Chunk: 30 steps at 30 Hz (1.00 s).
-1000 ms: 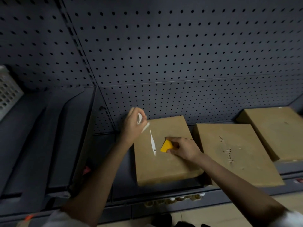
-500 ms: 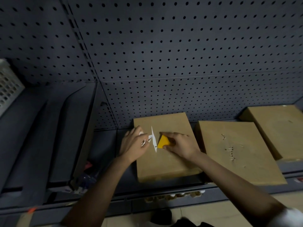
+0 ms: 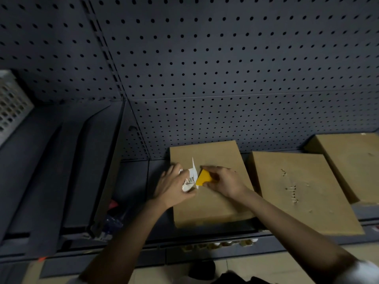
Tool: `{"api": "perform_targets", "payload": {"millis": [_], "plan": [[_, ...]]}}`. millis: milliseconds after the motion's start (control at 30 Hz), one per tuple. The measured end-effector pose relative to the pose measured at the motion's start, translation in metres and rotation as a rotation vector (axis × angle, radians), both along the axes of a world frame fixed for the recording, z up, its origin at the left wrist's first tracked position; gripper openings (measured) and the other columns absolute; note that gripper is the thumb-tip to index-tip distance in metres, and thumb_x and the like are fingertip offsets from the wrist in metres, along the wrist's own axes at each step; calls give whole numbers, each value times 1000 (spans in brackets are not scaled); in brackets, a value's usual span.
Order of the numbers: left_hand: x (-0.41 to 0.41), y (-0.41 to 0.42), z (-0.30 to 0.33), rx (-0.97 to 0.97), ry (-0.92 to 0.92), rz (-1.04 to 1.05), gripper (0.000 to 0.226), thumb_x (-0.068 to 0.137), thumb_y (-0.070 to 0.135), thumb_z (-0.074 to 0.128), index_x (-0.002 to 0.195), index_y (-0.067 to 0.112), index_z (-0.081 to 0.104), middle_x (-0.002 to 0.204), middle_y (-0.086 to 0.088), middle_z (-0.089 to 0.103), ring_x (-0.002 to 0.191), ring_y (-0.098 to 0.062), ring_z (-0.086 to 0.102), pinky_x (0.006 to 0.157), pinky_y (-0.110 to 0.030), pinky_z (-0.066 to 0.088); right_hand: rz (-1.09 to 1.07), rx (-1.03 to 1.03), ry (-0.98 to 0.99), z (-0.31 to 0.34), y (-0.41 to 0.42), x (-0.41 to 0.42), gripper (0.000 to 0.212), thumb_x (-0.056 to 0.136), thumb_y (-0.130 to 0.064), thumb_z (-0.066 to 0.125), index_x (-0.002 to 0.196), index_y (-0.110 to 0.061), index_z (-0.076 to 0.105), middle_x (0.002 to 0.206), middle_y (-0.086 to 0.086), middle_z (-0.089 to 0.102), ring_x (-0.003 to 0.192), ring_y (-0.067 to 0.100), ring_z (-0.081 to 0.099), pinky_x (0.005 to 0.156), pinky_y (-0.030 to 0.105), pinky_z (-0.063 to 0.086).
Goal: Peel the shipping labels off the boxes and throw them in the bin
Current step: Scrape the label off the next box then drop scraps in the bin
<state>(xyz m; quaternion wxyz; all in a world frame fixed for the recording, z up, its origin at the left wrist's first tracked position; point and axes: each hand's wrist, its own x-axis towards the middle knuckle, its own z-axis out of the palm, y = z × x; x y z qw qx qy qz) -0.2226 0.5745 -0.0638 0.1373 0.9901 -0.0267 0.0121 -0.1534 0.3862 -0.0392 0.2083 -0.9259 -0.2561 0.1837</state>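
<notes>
A flat brown cardboard box (image 3: 215, 201) lies on the dark shelf. Part of a white shipping label (image 3: 192, 175) with a barcode stands lifted off the box top. My left hand (image 3: 174, 186) pinches the peeled, crumpled part of the label at the box's left edge. My right hand (image 3: 221, 180) grips a yellow scraper (image 3: 202, 177), whose edge sits against the label's base on the box.
Two more brown boxes lie to the right, the middle box (image 3: 303, 193) with torn marks on top and the far right box (image 3: 352, 162). A grey pegboard wall (image 3: 205, 68) rises behind. A perforated white basket (image 3: 12, 103) stands at far left. Slanted dark dividers (image 3: 82, 171) fill the left shelf.
My left hand came down from above the box to the label and now pinches it. More of the label has lifted, and the scraper has shifted slightly left under it.
</notes>
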Motion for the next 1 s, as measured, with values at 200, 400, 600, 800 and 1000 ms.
{"api": "perform_targets", "payload": {"millis": [200,400,600,800,1000], "plan": [[10,0,4,-80,71,55,41,73,55,66,87,21,47,100,2,41,89,-13,42,67,-28,30,14,48,8,3,-5,6,62,82,-32,69,138,-32,43,139,-5,51,122,18,51,99,28,41],[14,14,18,-23,-241,272,21,77,22,70,93,19,57,87,-5,52,80,-27,54,70,-36,42,5,100,40,5,2,17,58,83,-32,68,136,-29,45,129,-1,59,114,18,55,91,24,41],[16,25,31,-78,-489,381,33,71,-5,65,95,17,69,86,-11,54,77,-30,54,67,-37,45,-91,35,-78,10,14,46,59,88,-31,61,141,-31,34,131,5,56,117,25,53,92,35,46],[22,22,15,61,-258,253,38,57,-1,77,85,24,72,90,-7,54,83,-28,54,72,-40,43,-124,48,-92,2,38,60,56,91,-23,58,141,-28,34,132,11,52,119,29,51,94,38,46],[28,12,-6,-83,-106,299,35,74,21,71,108,29,66,102,-5,50,97,-25,52,82,-38,41,-42,6,-118,-5,40,62,57,91,-24,57,142,-31,33,127,11,54,112,28,54,91,36,45]]}}
